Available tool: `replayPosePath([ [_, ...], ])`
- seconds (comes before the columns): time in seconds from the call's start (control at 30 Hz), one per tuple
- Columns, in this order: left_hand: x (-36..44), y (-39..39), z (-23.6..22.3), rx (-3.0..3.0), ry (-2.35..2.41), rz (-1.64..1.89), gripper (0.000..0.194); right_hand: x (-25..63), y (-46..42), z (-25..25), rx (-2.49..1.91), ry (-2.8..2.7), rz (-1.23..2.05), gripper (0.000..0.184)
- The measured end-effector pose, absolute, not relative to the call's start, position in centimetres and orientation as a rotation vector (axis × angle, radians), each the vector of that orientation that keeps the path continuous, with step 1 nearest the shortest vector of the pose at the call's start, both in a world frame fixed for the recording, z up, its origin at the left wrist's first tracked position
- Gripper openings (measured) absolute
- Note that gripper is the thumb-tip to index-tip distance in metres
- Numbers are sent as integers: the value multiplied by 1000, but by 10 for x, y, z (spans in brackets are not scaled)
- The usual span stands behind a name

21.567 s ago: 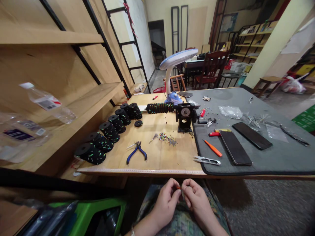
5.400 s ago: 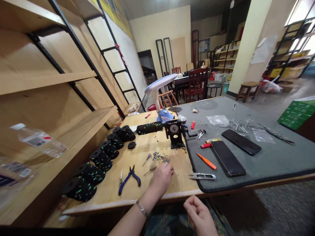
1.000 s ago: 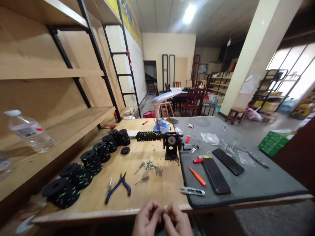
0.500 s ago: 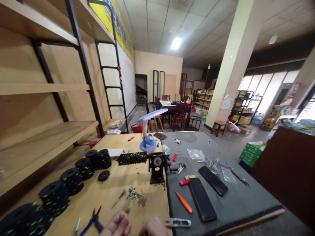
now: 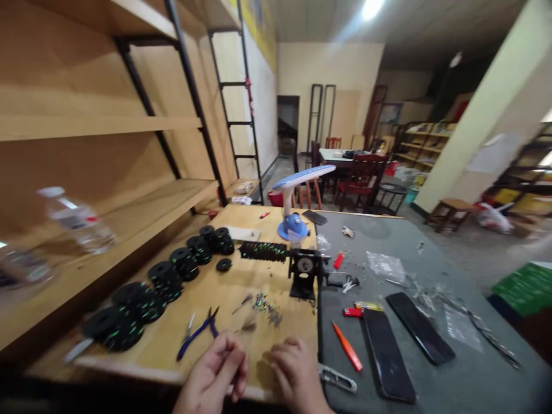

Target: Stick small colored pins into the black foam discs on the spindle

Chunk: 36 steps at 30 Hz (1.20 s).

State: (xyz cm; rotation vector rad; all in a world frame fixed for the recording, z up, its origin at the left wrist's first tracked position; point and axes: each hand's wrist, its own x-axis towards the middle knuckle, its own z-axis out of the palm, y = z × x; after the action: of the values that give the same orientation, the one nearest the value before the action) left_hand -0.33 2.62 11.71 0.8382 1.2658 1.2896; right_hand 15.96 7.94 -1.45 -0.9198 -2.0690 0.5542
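Note:
My left hand (image 5: 219, 371) is over the front edge of the wooden table, thumb and fingers pinched together; whatever is between them is too small or hidden to make out. Just right of it, my right hand (image 5: 297, 374) hovers low with loosely bent fingers slightly apart, and no held thing shows. Blue-handled pliers (image 5: 200, 333) lie left of my left hand. Beyond the hands are a pile of small coloured beads and metal bits (image 5: 265, 305) and a wispy tuft (image 5: 248, 325). Thread snips (image 5: 336, 378) lie beside my right hand.
Several black spools (image 5: 166, 279) line the left side. A black hand-crank winder (image 5: 304, 270) and a blue-based lamp (image 5: 293, 224) stand further back. On the grey mat (image 5: 357, 230) are an orange pen-like tool (image 5: 347, 345), lighters and phones (image 5: 388, 356).
My hands were together at the table edge a second ago; now they are apart and further over the table. The view has swung about. The beads, pliers and spools stay in place.

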Motion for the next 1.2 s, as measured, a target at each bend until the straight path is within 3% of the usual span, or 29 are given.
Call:
replayPosePath([
  [0.23, 1, 0, 106, 1174, 1427, 1250, 35, 203, 72, 49, -1083, -1849, 705, 20],
  [0.47, -7, -16, 110, 1783, 1522, 1217, 17, 160, 30, 92, -831, -1787, 1303, 30],
  [0.6, -17, -19, 101, 1850, 1547, 1185, 18, 133, 25, 75, -739, -1667, 1611, 29],
  [0.9, -29, -13, 57, 1737, 1596, 1120, 15, 122, 32, 12, -894, -2003, 1224, 29],
  [1.0, -34, -9, 52, 1691, 1598, 1116, 14, 114, 32, -2, -937, -1933, 1184, 37],
  [1.2, -105, 20, 60, 1782, 1856, 1176, 18, 99, 34, -15, -1121, -1477, 1432, 49],
])
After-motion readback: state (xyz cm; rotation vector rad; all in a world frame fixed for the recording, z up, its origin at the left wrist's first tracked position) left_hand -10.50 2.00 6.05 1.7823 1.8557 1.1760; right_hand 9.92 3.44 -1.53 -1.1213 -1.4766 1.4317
